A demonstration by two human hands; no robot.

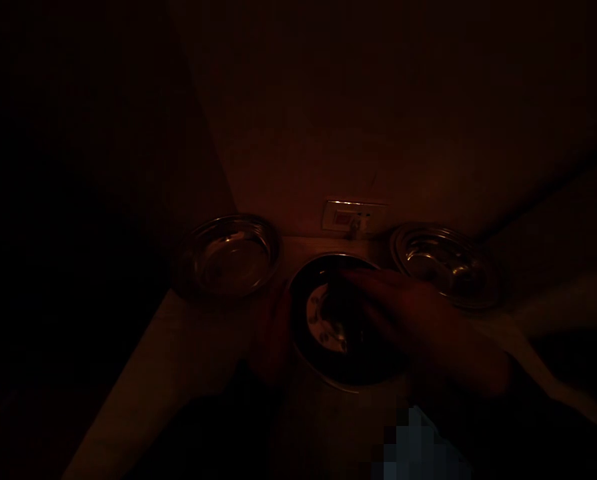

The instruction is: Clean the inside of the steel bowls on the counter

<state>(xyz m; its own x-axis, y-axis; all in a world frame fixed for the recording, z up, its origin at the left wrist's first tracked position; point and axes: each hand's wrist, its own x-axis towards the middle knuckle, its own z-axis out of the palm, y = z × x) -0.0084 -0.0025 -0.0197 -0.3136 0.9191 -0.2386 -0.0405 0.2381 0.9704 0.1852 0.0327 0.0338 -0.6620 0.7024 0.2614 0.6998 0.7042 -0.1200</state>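
The scene is very dark. A round dark bowl (pixel 353 370) with a metal rim stands in front of me, and a paler patterned patch shows on its bottom. Against the left side of its rim lies my left hand (pixel 273 333), its fingers lost in shadow. My right hand (pixel 408 303) reaches over the bowl from the right, fingers pressed together and pointing inward. Under those fingers is a dark mass that I cannot make out. Part of the bowl's right side is covered by this hand.
A shiny metal bowl (pixel 235 290) stands to the left. On the right is another metal dish (pixel 443 230) with something shiny in it. All stand on a pale tabletop (pixel 128 380). Behind, a socket plate (pixel 355 215) with a plug sits on the wall (pixel 288 153).
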